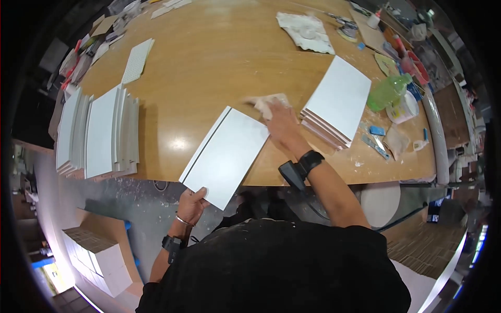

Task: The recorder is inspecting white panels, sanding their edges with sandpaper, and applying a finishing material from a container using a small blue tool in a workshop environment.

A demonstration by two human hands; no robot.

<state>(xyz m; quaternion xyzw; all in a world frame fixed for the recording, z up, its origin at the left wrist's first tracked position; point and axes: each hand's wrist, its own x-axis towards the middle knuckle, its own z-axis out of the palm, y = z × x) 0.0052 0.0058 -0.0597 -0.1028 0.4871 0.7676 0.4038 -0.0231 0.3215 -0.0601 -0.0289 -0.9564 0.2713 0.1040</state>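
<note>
A white rectangular panel (225, 155) lies tilted over the near edge of the round wooden table (209, 57). My left hand (192, 204) grips its near corner from below the table edge. My right hand (279, 122) is closed on a crumpled pale cloth (266, 103), blurred, at the panel's far right corner. Both wrists carry black bands.
A stack of white panels (336, 101) lies right of my right hand. More stacked panels (99, 133) sit at the left edge. A green bottle (389, 91), a white rag (305, 31), a perforated sheet (137, 61) and small tools crowd the far and right rim.
</note>
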